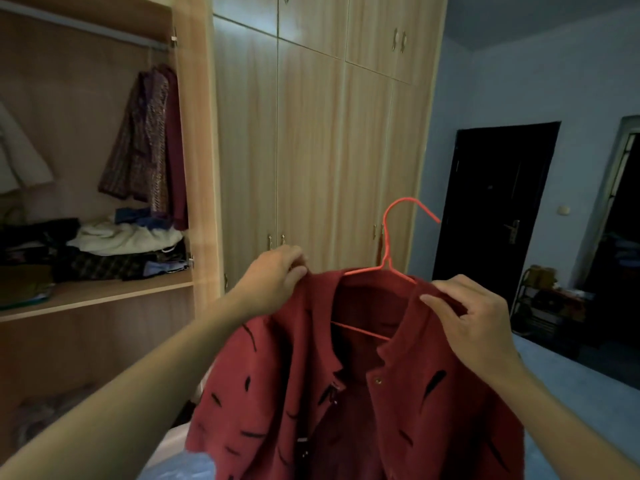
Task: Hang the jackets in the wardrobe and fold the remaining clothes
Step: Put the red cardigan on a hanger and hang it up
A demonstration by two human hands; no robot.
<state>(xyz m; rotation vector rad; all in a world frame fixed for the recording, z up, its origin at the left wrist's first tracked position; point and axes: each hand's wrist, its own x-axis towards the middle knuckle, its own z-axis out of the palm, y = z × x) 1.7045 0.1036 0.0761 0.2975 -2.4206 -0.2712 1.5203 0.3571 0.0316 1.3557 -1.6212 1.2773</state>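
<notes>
The jacket (pixel 363 393) on its hanger (pixel 388 258) is before the wardrobe (pixel 311 150), garments (pixel 149 140) hanging inside at left.

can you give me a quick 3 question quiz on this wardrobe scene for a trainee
1. True or false: the red jacket is already on the pink hanger.
2. Which hand grips the jacket's shoulder nearest the open wardrobe compartment? A) left hand B) right hand C) neither
3. Fill in: clothes already hang from the wardrobe's ____.

Key
1. True: the hanger's bar shows inside the collar, and its hook stands above it.
2. A: both hands pinch the shoulders, the left one on the wardrobe side.
3. Rail: a patterned garment hangs there above folded clothes.
</notes>
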